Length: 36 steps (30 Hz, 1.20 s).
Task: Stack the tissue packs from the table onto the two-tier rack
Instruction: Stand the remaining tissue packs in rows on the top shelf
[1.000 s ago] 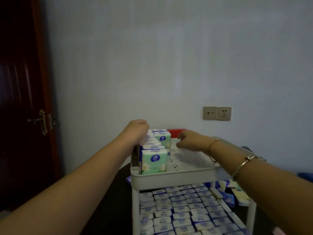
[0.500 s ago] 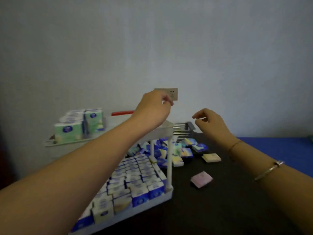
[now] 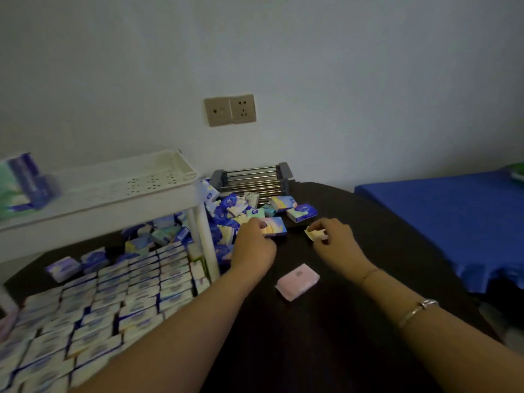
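To the left of both hands stands the white two-tier rack [image 3: 119, 191]: its lower tier looks packed with tissue packs [image 3: 136, 282], its upper tier mostly bare. Just beyond the hands, a loose pile [image 3: 255, 208] remains. The left hand [image 3: 253, 245] grips a pastel pack [image 3: 273, 226]; the right hand [image 3: 334, 239] pinches a yellow pack [image 3: 314, 234].

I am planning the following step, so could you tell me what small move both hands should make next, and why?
Probably lift both packs off the table and carry them to the rack's top tier. The left hand already grips a pastel pack at the pile's edge, and the right hand pinches a yellow pack. The top tier is mostly bare, while the lower tier looks packed.
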Motion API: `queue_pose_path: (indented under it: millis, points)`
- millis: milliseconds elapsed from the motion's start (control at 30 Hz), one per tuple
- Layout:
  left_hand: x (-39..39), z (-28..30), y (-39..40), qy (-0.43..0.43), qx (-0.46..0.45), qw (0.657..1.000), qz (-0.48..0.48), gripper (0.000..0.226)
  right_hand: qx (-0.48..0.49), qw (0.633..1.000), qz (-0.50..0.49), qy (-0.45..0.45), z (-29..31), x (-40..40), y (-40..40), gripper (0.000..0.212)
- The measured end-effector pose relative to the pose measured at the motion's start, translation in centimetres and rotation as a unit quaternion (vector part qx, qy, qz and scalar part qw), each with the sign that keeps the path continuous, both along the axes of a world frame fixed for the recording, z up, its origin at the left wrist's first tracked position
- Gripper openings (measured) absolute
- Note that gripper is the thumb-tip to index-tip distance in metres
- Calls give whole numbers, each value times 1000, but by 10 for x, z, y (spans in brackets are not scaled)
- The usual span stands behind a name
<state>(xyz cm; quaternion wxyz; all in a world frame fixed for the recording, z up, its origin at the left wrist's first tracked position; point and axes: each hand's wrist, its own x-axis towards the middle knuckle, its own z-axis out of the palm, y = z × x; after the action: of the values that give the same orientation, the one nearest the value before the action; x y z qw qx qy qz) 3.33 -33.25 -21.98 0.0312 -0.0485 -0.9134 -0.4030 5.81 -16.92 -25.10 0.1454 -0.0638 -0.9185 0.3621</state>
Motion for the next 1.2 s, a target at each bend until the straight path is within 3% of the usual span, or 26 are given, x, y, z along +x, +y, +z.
queue_pose_path:
  millis: [200,333,433,533,600,700,800,933,1133,1200]
  points:
    - [-56,-63,19,-37,44,983,177,52,92,991,93,2,-31,-82,-15,58]
    - [-77,-85,27,-12,-32,978,205,58,119,983,134,-40,-46,-130,-24,70]
    - [-87,-95,32,4,-74,973,220,53,129,984,123,-16,-58,-146,-22,66]
    - [-91,-100,33,31,12,970,240,54,117,989,88,26,-61,-143,-15,52]
    - [-90,-102,32,64,130,959,244,58,7,996,80,26,-59,-136,-10,46]
    - [-84,-106,29,119,270,936,190,65,-195,976,97,-27,-48,-117,-5,36]
    - [-82,-109,29,153,339,923,96,72,-252,957,141,-43,-37,-99,-6,26]
    - [-74,-100,35,131,324,937,-4,58,-253,952,166,-42,-34,-87,-9,21]
    - [-79,-95,34,86,359,929,-27,49,-233,950,186,-91,-24,-88,-4,31]
    - [-81,-97,34,87,351,932,-34,46,-160,972,166,-47,-26,-103,3,28]
